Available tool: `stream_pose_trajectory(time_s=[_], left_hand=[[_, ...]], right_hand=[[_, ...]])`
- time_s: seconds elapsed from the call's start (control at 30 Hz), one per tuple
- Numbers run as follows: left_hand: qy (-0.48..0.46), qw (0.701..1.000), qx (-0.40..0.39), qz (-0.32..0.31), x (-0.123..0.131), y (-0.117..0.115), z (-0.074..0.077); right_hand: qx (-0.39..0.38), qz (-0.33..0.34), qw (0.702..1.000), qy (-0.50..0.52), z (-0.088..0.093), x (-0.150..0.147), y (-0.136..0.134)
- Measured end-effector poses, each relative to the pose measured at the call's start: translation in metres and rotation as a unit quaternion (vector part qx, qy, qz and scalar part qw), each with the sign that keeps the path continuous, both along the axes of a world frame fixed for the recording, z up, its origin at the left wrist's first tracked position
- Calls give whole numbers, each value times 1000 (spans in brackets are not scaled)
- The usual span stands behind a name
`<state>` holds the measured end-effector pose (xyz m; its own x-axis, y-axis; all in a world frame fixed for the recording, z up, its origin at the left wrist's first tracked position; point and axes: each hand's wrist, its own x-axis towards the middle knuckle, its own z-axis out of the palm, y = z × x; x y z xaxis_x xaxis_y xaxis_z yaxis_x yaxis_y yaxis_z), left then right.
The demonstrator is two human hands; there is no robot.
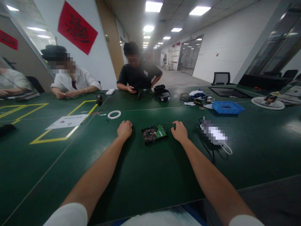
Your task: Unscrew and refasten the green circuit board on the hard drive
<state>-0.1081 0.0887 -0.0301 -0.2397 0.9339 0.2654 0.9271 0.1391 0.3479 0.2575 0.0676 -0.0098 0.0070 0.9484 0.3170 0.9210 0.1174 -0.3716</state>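
A hard disk drive lies flat on the green table between my two hands, its green circuit board facing up on the right side. To its left, my left hand rests on the table with the fingers curled in, apart from the drive; nothing shows in it. On the other side, my right hand rests close to the drive's right end without visibly touching it. Its thumb and index finger are bent and stand apart, with nothing seen between them.
A white ring and a paper sheet lie to the left. At right are a phone-like device with cables and a blue tray. A black pouch sits near a person across the table; others sit at left.
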Motion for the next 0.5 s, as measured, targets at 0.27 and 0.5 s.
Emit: stream_pose_trajectory(time_s=[0.27,0.5], left_hand=[[-41,998,37,34,-1,-1,2],[-106,989,90,50,-7,-2,5]], right_hand=[[7,13,1000,0,0,1,-2],[4,17,1000,-1,2,2,-4]])
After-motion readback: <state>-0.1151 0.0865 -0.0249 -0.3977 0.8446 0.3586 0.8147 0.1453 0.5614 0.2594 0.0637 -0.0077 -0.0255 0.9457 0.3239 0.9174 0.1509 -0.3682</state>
